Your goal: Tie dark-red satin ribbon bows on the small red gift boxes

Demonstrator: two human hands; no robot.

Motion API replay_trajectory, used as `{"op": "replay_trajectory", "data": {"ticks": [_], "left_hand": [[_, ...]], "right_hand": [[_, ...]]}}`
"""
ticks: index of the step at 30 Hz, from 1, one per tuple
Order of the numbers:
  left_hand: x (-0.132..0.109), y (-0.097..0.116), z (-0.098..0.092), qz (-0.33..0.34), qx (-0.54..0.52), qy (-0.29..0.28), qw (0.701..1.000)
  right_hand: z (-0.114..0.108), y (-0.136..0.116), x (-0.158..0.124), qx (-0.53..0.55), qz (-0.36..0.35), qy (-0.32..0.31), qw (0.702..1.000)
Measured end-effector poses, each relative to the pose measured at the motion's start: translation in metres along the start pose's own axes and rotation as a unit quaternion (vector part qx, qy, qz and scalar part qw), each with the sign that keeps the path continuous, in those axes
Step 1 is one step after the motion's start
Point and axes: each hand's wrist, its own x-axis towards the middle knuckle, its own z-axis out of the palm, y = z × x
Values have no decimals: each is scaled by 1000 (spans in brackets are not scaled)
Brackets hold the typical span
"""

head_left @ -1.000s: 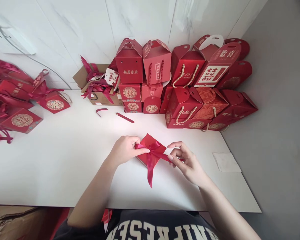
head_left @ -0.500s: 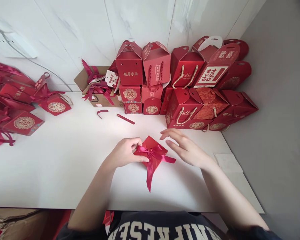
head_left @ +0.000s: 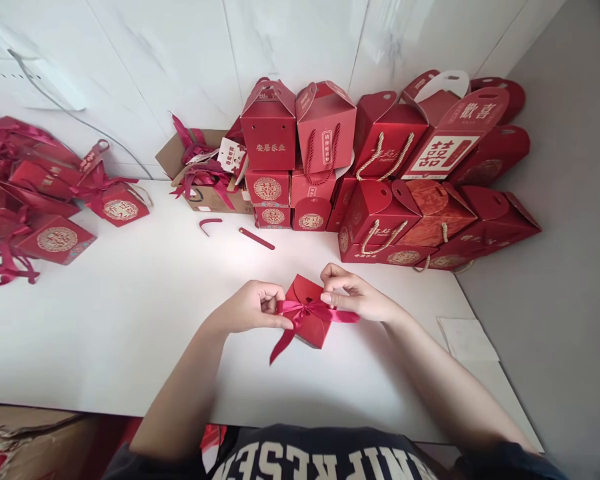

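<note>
A small red gift box (head_left: pixel 312 325) lies on the white table (head_left: pixel 130 320) right in front of me. A shiny red ribbon (head_left: pixel 300 313) is tied across its top, with one tail hanging toward me. My left hand (head_left: pixel 253 307) pinches the ribbon's left loop, fingers closed. On the right side, my right hand (head_left: pixel 355 295) pinches the ribbon's other loop over the box's edge.
Stacked red gift boxes with rope handles (head_left: pixel 380 173) line the back wall. A cardboard carton of ribbons and tags (head_left: pixel 205 173) stands beside them. More ribboned red boxes (head_left: pixel 55 200) lie at the far left. Two red strips (head_left: pixel 253 238) and a white paper sheet (head_left: pixel 467 339) rest on the table.
My right hand let go of the right ribbon end, lifted open, then came back down and pinched the ribbon by the knot. The hanging tail swung to the left.
</note>
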Motion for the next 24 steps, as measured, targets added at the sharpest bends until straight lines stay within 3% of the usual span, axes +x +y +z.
{"op": "replay_trajectory", "data": {"ticks": [13, 24], "left_hand": [[7, -11, 2, 1, -24, 1, 1000], [19, -30, 0, 51, -122, -27, 991]], "right_hand": [[11, 21, -7, 39, -10, 29, 999], [15, 34, -7, 101, -30, 39, 994]]}}
